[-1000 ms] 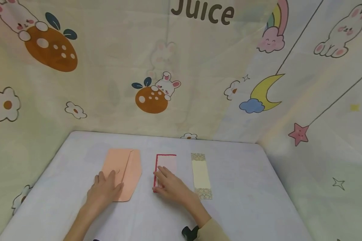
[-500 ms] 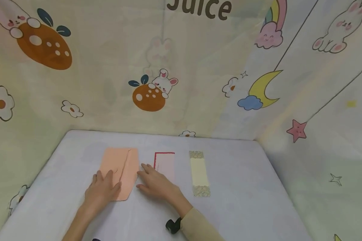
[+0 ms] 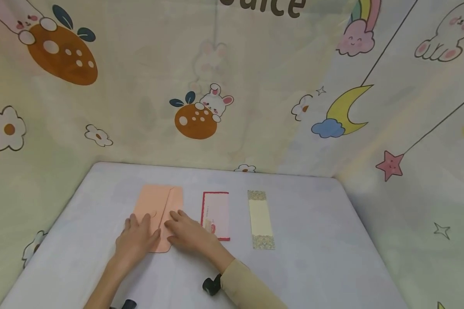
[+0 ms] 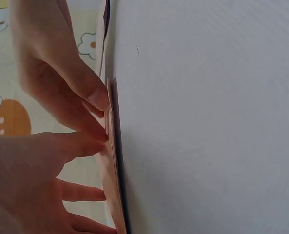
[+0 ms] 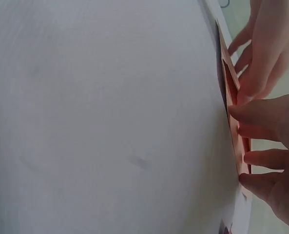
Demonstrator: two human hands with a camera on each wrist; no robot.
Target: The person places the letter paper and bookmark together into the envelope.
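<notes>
A peach paper envelope (image 3: 152,198), its flap folded along the right side, lies flat on the white table. My left hand (image 3: 135,235) rests on its lower left part with fingers spread. On the flap side, my right hand (image 3: 193,235) touches the paper with extended fingertips. In the right wrist view, the flap edge (image 5: 232,73) stands slightly raised between the two hands. Both hands are close together at the envelope (image 4: 111,170) in the left wrist view. Just right of my right hand lies a pale pink card (image 3: 219,210) with a red border, its lower left partly covered.
A cream strip (image 3: 261,219) with patterned ends lies right of the pink card. Dark wrist-worn devices (image 3: 212,285) sit at both wrists. Behind the table (image 3: 317,240) and at its sides hangs a printed cloth (image 3: 139,111) with rabbits and flowers.
My right hand has left the pink card and moved left onto the envelope, uncovering most of the card. My left hand stays on the envelope. The head view has shifted slightly.
</notes>
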